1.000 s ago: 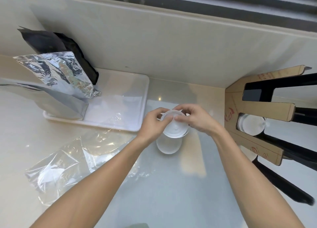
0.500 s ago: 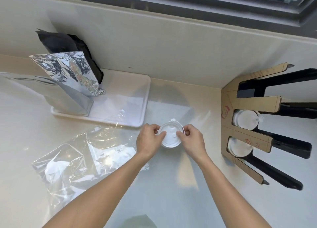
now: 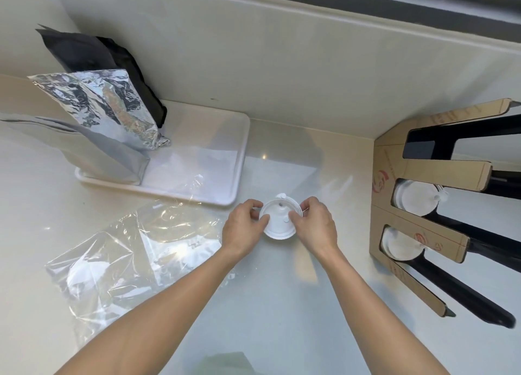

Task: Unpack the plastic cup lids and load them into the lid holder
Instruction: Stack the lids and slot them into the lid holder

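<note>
Pale glossy countertop under a cream backsplash, dark window frame along the top. Left hand and right hand both curled onto one white lid stack — fingertips pinching its rim from opposite sides, thumbs on the top lid. Stack standing on the counter between the hands, small tab at its far edge. Well right of the right hand: brown cardboard lid holder with black rails, two slots already showing white lids — far one, near one. Top slot dark, contents not visible. Just left of the left hand, crumpled clear plastic wrapper flat on the counter, reaching under the left forearm. Beyond the left hand, white tray against the backsplash, holding a silver foil bag, a grey pouch and a black bag behind them. Greenish blur at the bottom edge, can't tell what.
</note>
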